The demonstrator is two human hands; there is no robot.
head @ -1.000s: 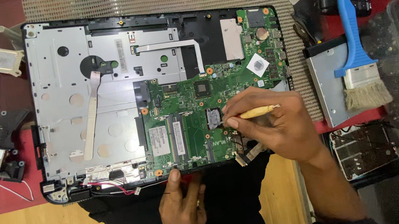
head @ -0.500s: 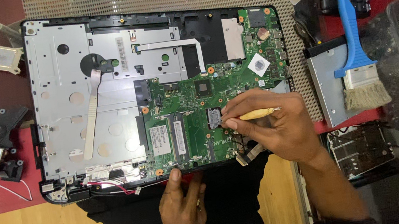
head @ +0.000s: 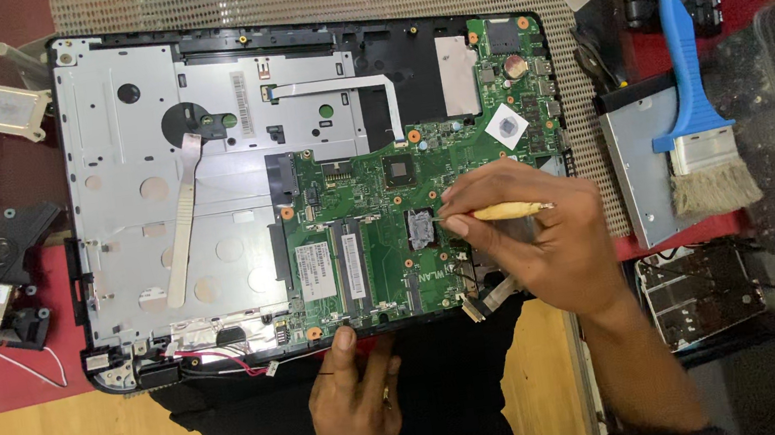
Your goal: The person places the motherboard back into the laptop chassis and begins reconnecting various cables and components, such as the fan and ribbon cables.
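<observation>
1. Left hand (head: 357, 401) lies flat, fingers spread narrowly, fingertips pressing the near edge of the opened laptop base (head: 169, 226).
2. Green motherboard (head: 380, 238) fills the base's right half.
3. Right hand (head: 535, 238) pinches a yellow-handled screwdriver (head: 507, 212); its tip seems to touch the board.
4. Blue brush (head: 695, 127) lies well apart, rightward.

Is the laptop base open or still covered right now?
Open. The laptop base has no cover: its green circuit board and metal frame lie bare. The right hand holds a yellow-handled tool over the board.
</observation>
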